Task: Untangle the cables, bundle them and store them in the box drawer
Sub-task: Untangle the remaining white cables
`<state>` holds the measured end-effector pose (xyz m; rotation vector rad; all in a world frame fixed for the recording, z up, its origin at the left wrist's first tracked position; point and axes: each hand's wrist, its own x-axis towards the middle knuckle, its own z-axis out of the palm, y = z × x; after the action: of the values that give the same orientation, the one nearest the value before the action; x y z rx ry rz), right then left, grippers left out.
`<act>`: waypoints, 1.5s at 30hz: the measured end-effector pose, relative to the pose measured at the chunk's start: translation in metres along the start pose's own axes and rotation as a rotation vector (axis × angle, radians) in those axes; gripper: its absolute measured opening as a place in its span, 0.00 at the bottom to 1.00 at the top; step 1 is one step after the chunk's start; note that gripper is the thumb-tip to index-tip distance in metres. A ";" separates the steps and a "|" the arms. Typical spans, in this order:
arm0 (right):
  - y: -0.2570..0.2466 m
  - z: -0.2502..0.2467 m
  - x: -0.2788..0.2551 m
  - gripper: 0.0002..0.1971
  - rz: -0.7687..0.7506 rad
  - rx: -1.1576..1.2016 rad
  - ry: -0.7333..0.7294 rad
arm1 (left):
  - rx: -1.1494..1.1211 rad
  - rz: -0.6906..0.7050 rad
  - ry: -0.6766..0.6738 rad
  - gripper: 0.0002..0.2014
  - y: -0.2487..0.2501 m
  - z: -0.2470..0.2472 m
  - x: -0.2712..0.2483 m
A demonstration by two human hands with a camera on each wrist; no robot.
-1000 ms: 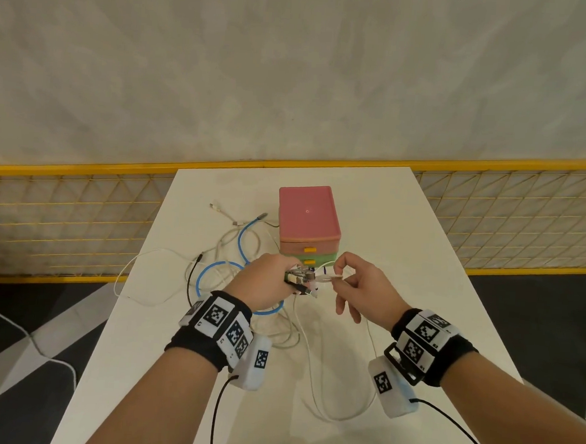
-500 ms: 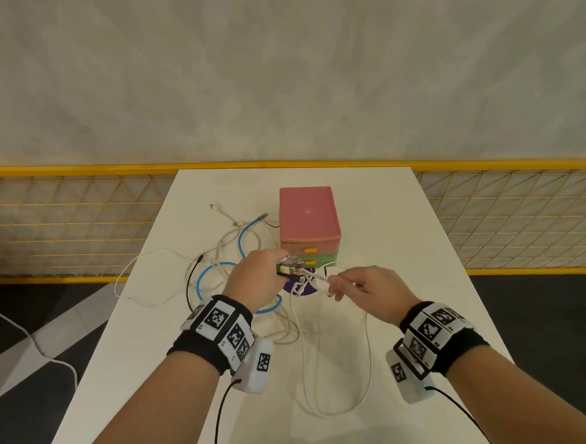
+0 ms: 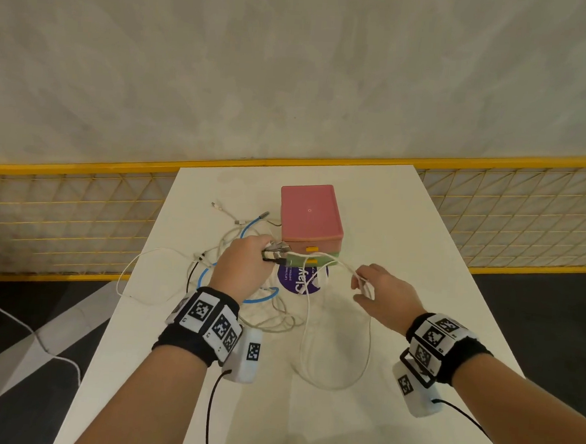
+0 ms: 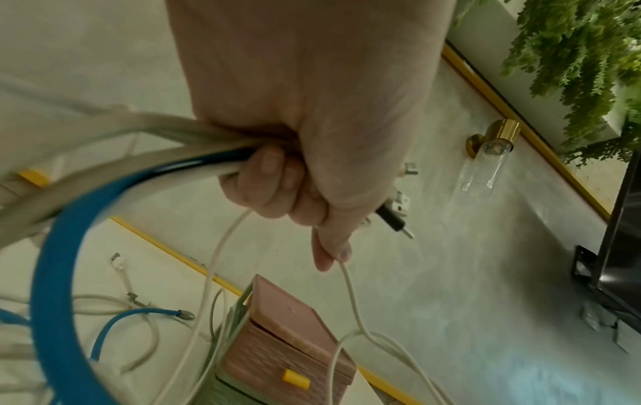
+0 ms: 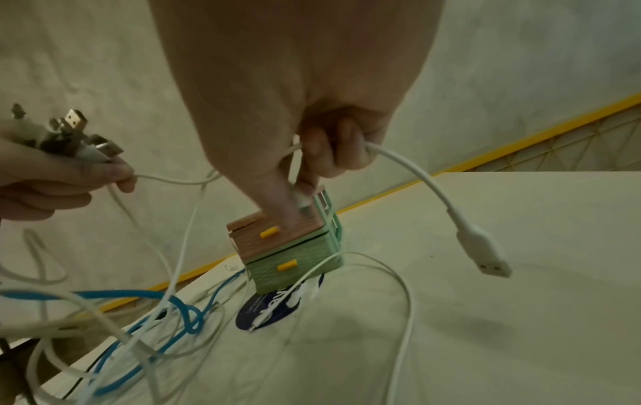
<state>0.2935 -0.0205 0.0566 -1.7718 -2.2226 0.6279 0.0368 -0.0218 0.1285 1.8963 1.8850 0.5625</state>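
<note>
A pink and green drawer box [image 3: 310, 219] with yellow handles stands mid-table; both drawers look shut [image 5: 288, 246]. My left hand [image 3: 244, 267] is raised just left of the box and grips a bunch of cable ends [image 3: 276, 250], white, blue and black [image 4: 194, 153], with the plugs sticking out [image 5: 74, 137]. My right hand [image 3: 380, 292] is right of the box front and pinches a white cable [image 5: 409, 170] near its USB plug [image 5: 485, 252]. That white cable sags between the hands and loops on the table [image 3: 334, 361]. A blue cable [image 3: 256, 296] lies in the tangle.
The white table [image 3: 419, 264] has loose cable ends [image 3: 223, 210] at the back left of the box. A round purple sticker [image 3: 298, 280] lies before the box. A yellow mesh fence [image 3: 525, 215] runs behind, and a white cable [image 3: 14, 321] trails on the floor at left.
My right hand has drawn the white cable away to the right, widening the gap between the hands. The left hand has risen slightly toward the box with its bunch.
</note>
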 end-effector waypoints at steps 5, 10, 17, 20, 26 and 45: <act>0.001 0.006 0.001 0.16 0.048 0.052 0.022 | 0.110 -0.096 0.089 0.09 -0.005 0.001 0.004; -0.002 -0.003 0.002 0.22 0.147 -0.006 -0.038 | 0.110 -0.155 0.126 0.08 -0.009 -0.002 0.006; 0.015 0.000 0.001 0.16 0.155 -0.138 -0.200 | -0.016 -0.226 0.355 0.09 -0.024 -0.014 0.012; 0.015 0.000 -0.003 0.15 0.102 -0.130 -0.159 | -0.127 -0.187 0.296 0.32 -0.023 -0.017 0.013; -0.021 -0.012 0.003 0.11 -0.146 0.045 0.016 | -0.352 0.114 -0.258 0.24 0.007 0.024 0.004; -0.051 -0.045 0.016 0.07 -0.257 0.640 0.004 | -0.253 0.199 -0.160 0.21 0.027 0.028 0.000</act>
<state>0.2648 -0.0061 0.1187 -1.1467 -1.8933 1.1102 0.0744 -0.0220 0.1203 1.9089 1.4618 0.6554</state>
